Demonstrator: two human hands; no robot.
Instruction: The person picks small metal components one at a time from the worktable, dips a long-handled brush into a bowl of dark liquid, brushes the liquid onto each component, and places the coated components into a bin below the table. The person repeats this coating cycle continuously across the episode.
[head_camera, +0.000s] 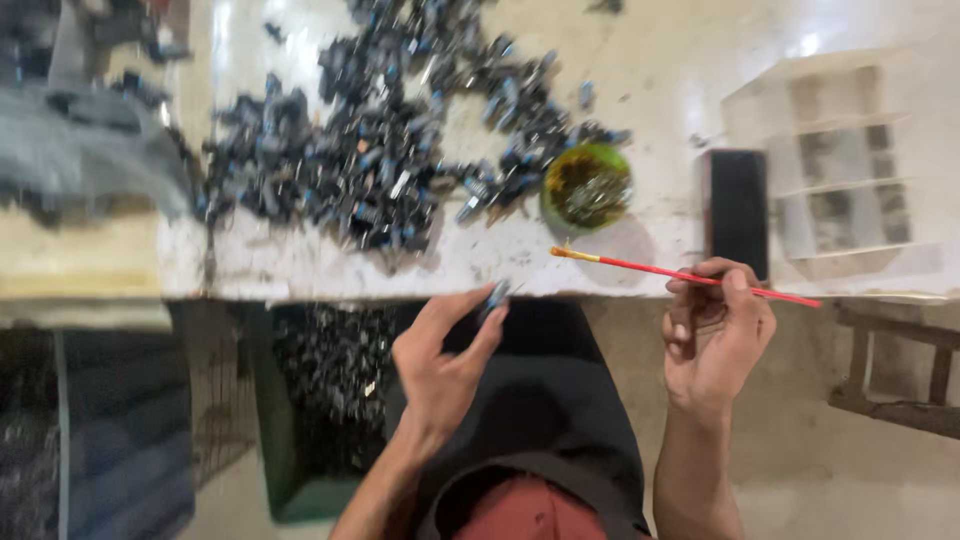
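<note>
Now the left hand (440, 355) is pinching a small dark part (497, 293) by its fingertips at the worktop's (650, 60) near edge, while the right hand (715, 335), closed around a red brush (685, 276), is pointing its bristle tip left toward that part.

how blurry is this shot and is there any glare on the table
Head view: motion blur smears the whole frame, so the pile of small dark parts is mush; glare whitens the table at top right; the left hand, right hand and red brush read soft but recognisable.
</note>
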